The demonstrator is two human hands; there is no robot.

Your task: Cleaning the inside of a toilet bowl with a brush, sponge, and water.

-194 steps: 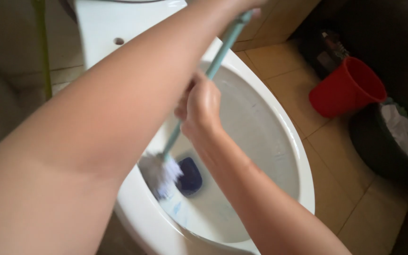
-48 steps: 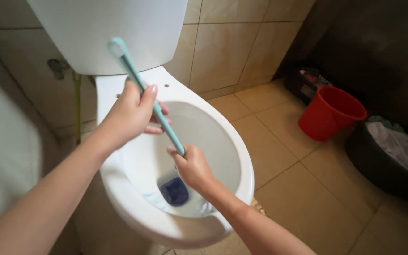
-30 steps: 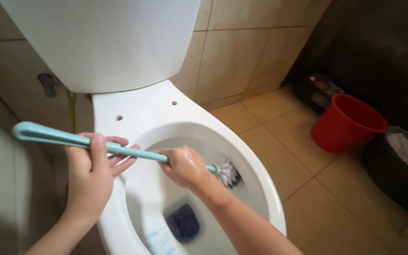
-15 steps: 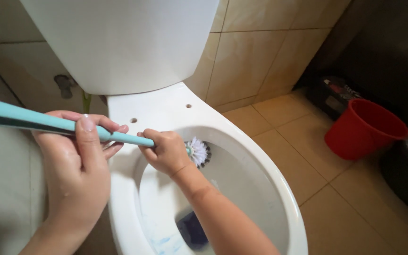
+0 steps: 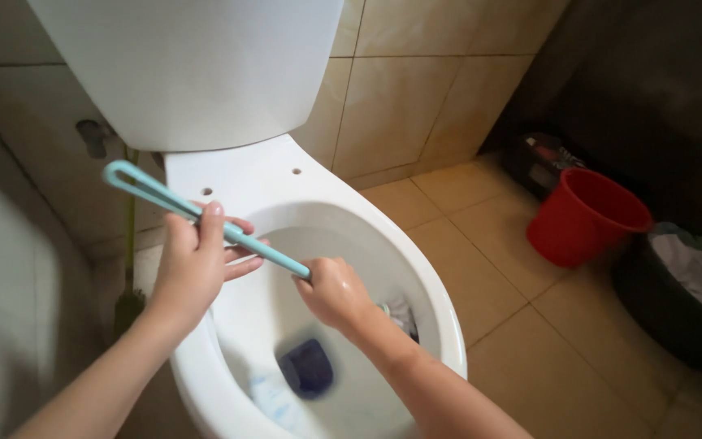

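My left hand (image 5: 192,264) grips the upper part of a light blue toilet brush handle (image 5: 164,199). Lower on the same handle, my right hand (image 5: 333,294) is closed around it, down inside the white toilet bowl (image 5: 440,325). The white bristle head (image 5: 400,313) peeks out just right of my right hand against the bowl's right inner wall. At the bottom of the bowl lies blue water at the drain (image 5: 306,367). The white cistern (image 5: 197,69) stands behind the bowl.
A red bucket (image 5: 582,215) stands on the tan tiled floor to the right. Beside it sits a dark basin (image 5: 684,301) with cloth in it, and a dark object (image 5: 542,158) lies by the wall. A green-handled broom (image 5: 129,268) leans left of the toilet.
The brush has swung from the bowl's back rim toward its right inner side. Both hands moved right and down with it, and the handle now tilts more steeply.
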